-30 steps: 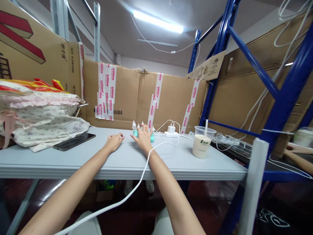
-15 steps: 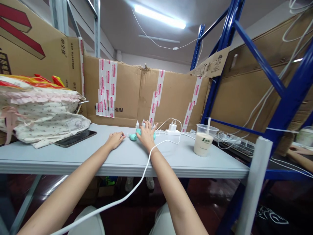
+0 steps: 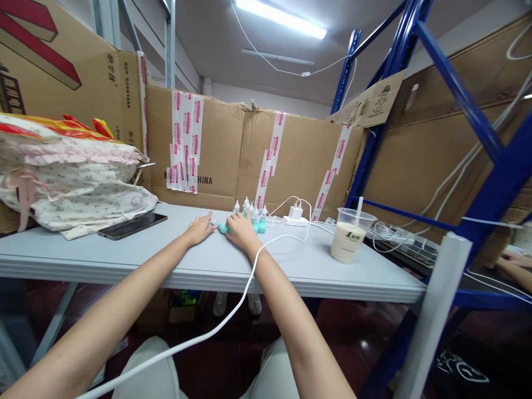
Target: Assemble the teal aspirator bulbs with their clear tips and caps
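Observation:
Several small teal bottles with white tips (image 3: 256, 218) stand in a cluster at the far middle of the grey table (image 3: 166, 266). One more teal bottle (image 3: 223, 227) lies on its side just left of them. My right hand (image 3: 240, 230) rests over the lying bottle's right end with its fingers curled on it. My left hand (image 3: 200, 229) lies flat on the table, fingers stretched out, its fingertips close to the lying bottle. A white cable (image 3: 249, 274) runs across my right wrist.
A black phone (image 3: 133, 226) lies beside a flowered bundle of bedding (image 3: 70, 183) at the left. A plastic cup of milky drink (image 3: 349, 239) stands to the right, with a white charger (image 3: 296, 217) behind. Cardboard walls (image 3: 299, 160) and a blue rack (image 3: 477, 183) enclose the table. Another person's hand (image 3: 515, 263) shows far right.
One teal bottle has tipped onto its side. My right hand has drawn back from the standing bottles onto the lying one, and my left hand has slid closer to it.

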Motion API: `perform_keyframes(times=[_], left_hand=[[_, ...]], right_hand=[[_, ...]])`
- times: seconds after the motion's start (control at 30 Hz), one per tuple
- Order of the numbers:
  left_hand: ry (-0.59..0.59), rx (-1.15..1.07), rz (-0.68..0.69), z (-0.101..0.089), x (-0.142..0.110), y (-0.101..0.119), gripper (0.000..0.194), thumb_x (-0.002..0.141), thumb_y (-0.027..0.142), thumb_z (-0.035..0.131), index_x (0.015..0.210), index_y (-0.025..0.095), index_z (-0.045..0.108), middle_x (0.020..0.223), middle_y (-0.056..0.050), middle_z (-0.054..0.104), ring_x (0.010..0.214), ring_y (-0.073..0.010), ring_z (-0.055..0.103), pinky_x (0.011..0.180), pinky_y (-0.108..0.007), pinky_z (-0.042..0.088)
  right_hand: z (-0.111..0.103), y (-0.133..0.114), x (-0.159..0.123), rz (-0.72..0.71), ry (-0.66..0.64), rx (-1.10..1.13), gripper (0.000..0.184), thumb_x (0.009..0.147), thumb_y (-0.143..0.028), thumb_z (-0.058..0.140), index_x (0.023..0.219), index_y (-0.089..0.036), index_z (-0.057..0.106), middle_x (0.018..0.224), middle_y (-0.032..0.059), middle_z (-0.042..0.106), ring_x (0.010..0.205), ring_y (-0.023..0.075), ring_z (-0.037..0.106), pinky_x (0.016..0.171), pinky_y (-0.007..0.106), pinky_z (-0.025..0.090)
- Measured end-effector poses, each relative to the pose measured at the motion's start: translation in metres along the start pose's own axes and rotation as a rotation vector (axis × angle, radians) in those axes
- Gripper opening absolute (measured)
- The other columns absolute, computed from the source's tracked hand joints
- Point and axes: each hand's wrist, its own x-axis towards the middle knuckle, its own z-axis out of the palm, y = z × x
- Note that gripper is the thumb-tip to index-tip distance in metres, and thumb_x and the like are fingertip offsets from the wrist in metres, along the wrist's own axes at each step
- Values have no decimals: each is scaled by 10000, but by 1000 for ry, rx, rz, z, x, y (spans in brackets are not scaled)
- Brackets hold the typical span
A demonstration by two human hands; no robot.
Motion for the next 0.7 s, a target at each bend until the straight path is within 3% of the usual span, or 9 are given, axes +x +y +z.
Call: perform_keyframes(times=[0.13, 0.3, 0.47, 0.6, 0.7], left_hand=[[25, -350, -128, 1, 8, -12, 787, 734, 547, 483, 1367, 129, 270, 1287, -174, 472, 1193, -308, 414, 961, -414, 315], [-10, -778, -165, -10, 10, -12, 893, 598, 597, 606, 1285, 68, 390, 1155, -197, 577, 1096, -270, 525, 926, -366, 384], [-25, -825, -141, -23, 2, 6, 856, 536, 596, 666, 1237, 149, 464, 1202, -178, 553, 1151, -300, 481, 897, -423, 407], [28, -900, 46, -33, -5, 27, 752, 597, 568, 641, 1217, 172, 484, 1203, -151, 559, 1173, -277, 467, 917, -380, 406], [25, -907, 69, -33, -9, 43, 633, 696, 555, 540, 1202, 179, 488, 1226, -135, 545, 1163, -273, 476, 942, -403, 382]], right_hand=[[2, -3, 1, -7, -41, 42, 221, 768, -277, 595, 924, -126, 555, 945, 101, 581, 976, 240, 481, 879, 391, 321], [3, -4, 1, 30, -53, 146, 227, 787, -316, 590, 904, -126, 550, 934, 94, 578, 925, 210, 519, 773, 299, 374], [5, -3, 0, 133, -28, 330, 253, 788, -275, 597, 976, -127, 517, 939, 81, 597, 854, 170, 564, 720, 253, 391], [4, -1, 0, 245, 82, 393, 474, 816, -308, 559, 1212, -121, 377, 856, 53, 636, 817, 182, 592, 718, 269, 391], [1, 2, 0, 290, 83, 375, 386, 838, -347, 519, 1171, -165, 444, 813, 40, 650, 808, 191, 601, 712, 280, 380]])
